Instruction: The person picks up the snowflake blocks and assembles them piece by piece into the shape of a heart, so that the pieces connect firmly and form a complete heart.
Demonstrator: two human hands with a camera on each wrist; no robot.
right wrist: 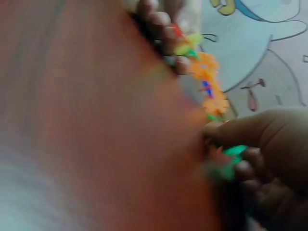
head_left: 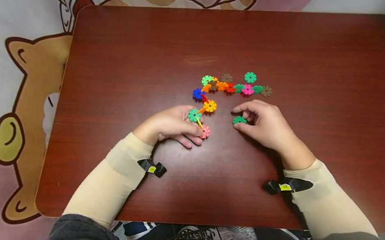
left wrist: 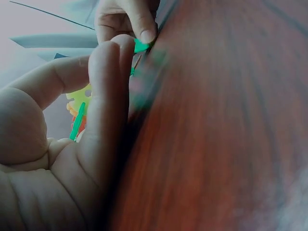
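In the head view, notched plastic discs are joined edge to edge into a curved chain. Near its close end my left hand (head_left: 172,126) pinches a pink disc (head_left: 206,132) between thumb and fingers. A yellow disc (head_left: 199,123), seen edge-on, links that pink one to a green disc (head_left: 194,115). From there the chain runs on through an orange disc (head_left: 210,106) and a blue disc (head_left: 197,94). To the right of the chain's near end, my right hand (head_left: 268,125) holds a separate green disc (head_left: 239,120) by thumb and fingers, close to the tabletop.
The chain's far part bends right past a bright pink disc (head_left: 247,89) to a brown disc (head_left: 266,91). Behind it lies another green disc (head_left: 250,77), apart from the chain. The brown wooden table (head_left: 344,114) meets a cartoon-printed cloth (head_left: 36,77) at the back and left.
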